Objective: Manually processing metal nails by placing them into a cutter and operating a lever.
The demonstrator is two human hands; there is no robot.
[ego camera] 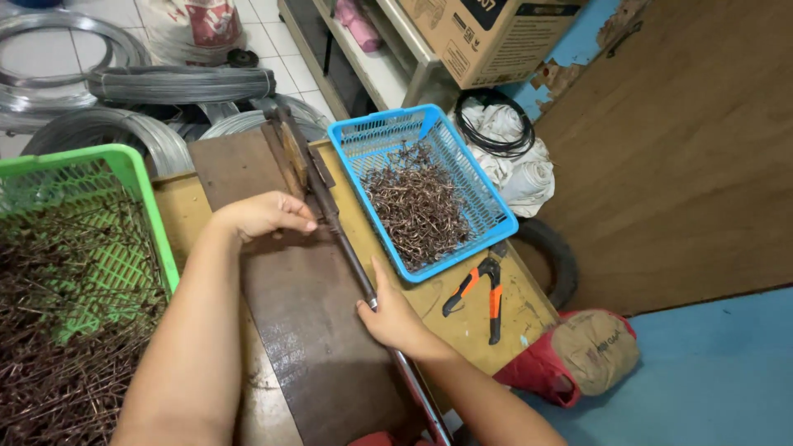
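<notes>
A long dark metal lever bar (347,248) runs diagonally across a brown steel plate (306,330) on the workbench. My right hand (390,312) is closed around the bar near its lower half. My left hand (266,215) rests on the plate beside the bar's hinged upper end (291,153), fingers curled down on something small that I cannot make out. A blue plastic basket (487,216) full of bent rusty wire pieces (417,211) sits just right of the bar. A green basket (132,165) with long rusty wire rods (66,330) stands at the left.
Orange-handled pliers (483,285) lie on the yellowish bench top by the blue basket. Coils of grey wire (124,124) lie on the floor behind. A cardboard box (487,37), white cloth with black cable (504,140), a tyre and a red bag (578,355) are at the right.
</notes>
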